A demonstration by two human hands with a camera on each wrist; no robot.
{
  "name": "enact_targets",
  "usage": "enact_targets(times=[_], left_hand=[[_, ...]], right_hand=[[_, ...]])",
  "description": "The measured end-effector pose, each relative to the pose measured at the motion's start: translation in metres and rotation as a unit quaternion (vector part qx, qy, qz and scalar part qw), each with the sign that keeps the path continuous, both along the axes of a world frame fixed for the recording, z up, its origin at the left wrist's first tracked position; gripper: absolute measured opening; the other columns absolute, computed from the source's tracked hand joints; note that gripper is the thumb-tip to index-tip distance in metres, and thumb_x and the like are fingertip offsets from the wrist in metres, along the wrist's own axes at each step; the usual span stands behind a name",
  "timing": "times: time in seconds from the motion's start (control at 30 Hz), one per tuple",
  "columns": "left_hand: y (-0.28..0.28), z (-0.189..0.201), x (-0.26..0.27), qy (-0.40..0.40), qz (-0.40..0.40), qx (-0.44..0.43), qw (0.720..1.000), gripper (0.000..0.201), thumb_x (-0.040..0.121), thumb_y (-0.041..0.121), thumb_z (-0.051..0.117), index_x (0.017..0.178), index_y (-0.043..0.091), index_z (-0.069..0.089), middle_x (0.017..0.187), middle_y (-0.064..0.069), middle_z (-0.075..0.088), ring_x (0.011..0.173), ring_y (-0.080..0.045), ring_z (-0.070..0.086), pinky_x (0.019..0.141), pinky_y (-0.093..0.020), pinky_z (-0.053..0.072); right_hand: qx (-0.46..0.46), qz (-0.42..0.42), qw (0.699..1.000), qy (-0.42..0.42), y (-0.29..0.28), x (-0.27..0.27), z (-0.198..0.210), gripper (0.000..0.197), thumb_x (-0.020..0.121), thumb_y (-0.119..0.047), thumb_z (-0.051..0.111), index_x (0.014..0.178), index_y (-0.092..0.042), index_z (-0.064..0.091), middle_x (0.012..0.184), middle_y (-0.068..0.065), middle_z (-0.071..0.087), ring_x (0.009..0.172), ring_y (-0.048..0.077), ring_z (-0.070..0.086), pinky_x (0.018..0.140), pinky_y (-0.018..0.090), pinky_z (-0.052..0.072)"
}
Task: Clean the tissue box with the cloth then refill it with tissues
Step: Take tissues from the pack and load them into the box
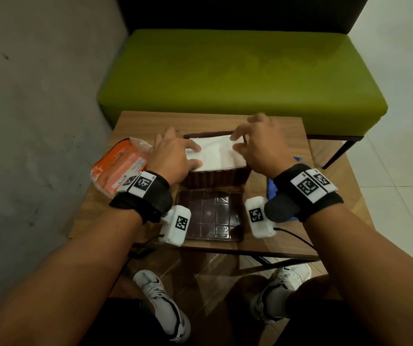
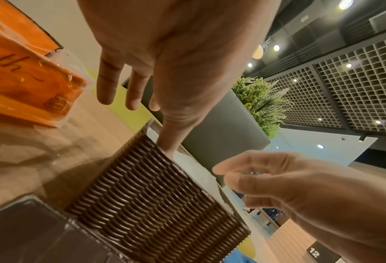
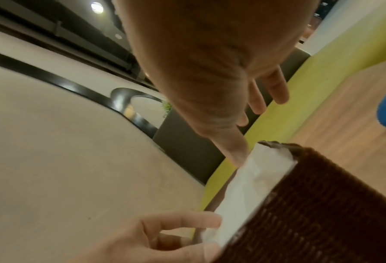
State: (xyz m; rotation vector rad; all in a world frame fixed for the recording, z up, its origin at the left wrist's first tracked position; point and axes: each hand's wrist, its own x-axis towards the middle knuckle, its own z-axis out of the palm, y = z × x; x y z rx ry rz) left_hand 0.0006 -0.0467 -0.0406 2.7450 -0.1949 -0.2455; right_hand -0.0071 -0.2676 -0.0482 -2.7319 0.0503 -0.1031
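Note:
A brown woven tissue box [image 1: 215, 179] stands open in the middle of the small wooden table [image 1: 290, 136], with a stack of white tissues [image 1: 216, 153] filling its top. My left hand [image 1: 175, 156] presses the stack's left side with straight fingers; in the left wrist view its index finger [image 2: 169, 140] pushes down at the box's [image 2: 156, 204] corner. My right hand [image 1: 256, 143] touches the stack's right far corner, where the right wrist view shows a straight finger [image 3: 234, 153] on the tissues [image 3: 255, 179]. The brown lid [image 1: 210, 216] lies flat in front of the box.
An orange tissue pack [image 1: 120, 166] lies at the table's left edge, close to my left wrist. A blue cloth [image 1: 273, 191] lies at the right, partly under my right wrist. A green bench [image 1: 238, 71] stands behind the table, and a grey wall [image 1: 38, 108] runs along the left.

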Motion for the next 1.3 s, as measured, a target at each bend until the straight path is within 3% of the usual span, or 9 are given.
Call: enact_targets(times=[0.13,0.27,0.37,0.47,0.7,0.97,1.1,1.2,1.3], left_hand=[[0.0,-0.001,0.006,0.05,-0.008,0.067,0.997,0.06,0.088,0.05,0.082,0.144,0.042,0.063,0.174,-0.003,0.024,0.156,-0.041,0.023,0.126,-0.059,0.024],[0.002,0.003,0.013,0.082,-0.02,0.118,0.989,0.071,0.087,0.056,0.079,0.152,0.045,0.054,0.178,-0.004,0.014,0.16,-0.043,0.016,0.125,-0.064,0.018],[0.002,0.003,0.022,0.083,-0.037,0.125,0.988,0.068,0.088,0.058,0.078,0.151,0.043,0.056,0.172,-0.006,0.032,0.155,-0.041,0.029,0.122,-0.059,0.028],[0.0,-0.007,0.03,0.082,-0.042,0.124,0.988,0.068,0.086,0.057,0.081,0.148,0.04,0.06,0.157,-0.004,0.055,0.143,-0.036,0.047,0.114,-0.052,0.044],[0.001,-0.017,0.043,0.096,-0.027,0.085,0.991,0.066,0.075,0.052,0.093,0.136,0.038,0.071,0.137,0.0,0.07,0.13,-0.033,0.058,0.105,-0.049,0.053],[0.0,-0.017,0.041,0.1,-0.025,0.054,0.993,0.065,0.079,0.042,0.093,0.139,0.028,0.071,0.144,-0.002,0.068,0.131,-0.03,0.062,0.108,-0.044,0.052],[0.004,-0.013,0.038,0.106,-0.029,0.03,0.993,0.065,0.082,0.043,0.09,0.142,0.028,0.068,0.135,-0.004,0.071,0.123,-0.029,0.065,0.102,-0.038,0.051],[0.012,-0.011,0.037,0.112,-0.024,0.002,0.993,0.064,0.084,0.042,0.089,0.142,0.028,0.067,0.12,-0.001,0.071,0.105,-0.024,0.065,0.091,-0.035,0.05],[0.017,-0.01,0.034,0.023,-0.011,-0.022,0.999,0.05,0.087,0.034,0.087,0.135,0.026,0.072,0.134,-0.007,0.063,0.121,-0.027,0.058,0.1,-0.039,0.048]], right_hand=[[-0.044,0.017,0.991,0.123,0.001,0.005,-0.006,0.043,0.084,-0.038,0.084,0.126,-0.039,0.074,0.158,0.014,0.049,0.148,0.038,0.037,0.117,0.054,0.036],[-0.063,0.016,0.987,0.144,-0.002,0.011,-0.013,0.061,0.079,-0.045,0.088,0.136,-0.042,0.067,0.163,0.013,0.044,0.151,0.038,0.033,0.118,0.057,0.036],[-0.096,0.028,0.983,0.153,-0.001,0.018,-0.018,0.066,0.074,-0.054,0.088,0.135,-0.043,0.066,0.153,0.011,0.055,0.147,0.036,0.04,0.114,0.059,0.038],[-0.098,0.028,0.982,0.161,0.001,0.021,-0.021,0.061,0.076,-0.055,0.087,0.132,-0.039,0.07,0.131,0.009,0.063,0.13,0.038,0.051,0.111,0.056,0.043],[-0.089,0.005,0.977,0.193,0.004,0.035,-0.029,0.055,0.082,-0.052,0.082,0.127,-0.023,0.074,0.128,0.013,0.067,0.124,0.038,0.056,0.108,0.055,0.047],[-0.054,0.008,0.971,0.231,0.006,0.033,-0.014,0.05,0.079,-0.047,0.089,0.12,-0.021,0.078,0.125,0.009,0.073,0.117,0.033,0.064,0.102,0.049,0.054],[-0.05,0.065,0.972,0.22,0.0,0.021,-0.004,0.056,0.092,-0.038,0.079,0.143,-0.021,0.065,0.141,0.008,0.063,0.127,0.032,0.059,0.106,0.039,0.047],[-0.008,0.059,0.981,0.184,-0.005,0.011,0.0,0.049,0.097,-0.029,0.075,0.143,-0.019,0.064,0.133,0.013,0.054,0.125,0.037,0.058,0.098,0.037,0.044],[0.004,0.032,0.997,0.066,-0.005,0.002,0.006,0.039,0.1,-0.021,0.069,0.14,-0.019,0.068,0.148,0.017,0.053,0.128,0.037,0.057,0.101,0.036,0.044]])
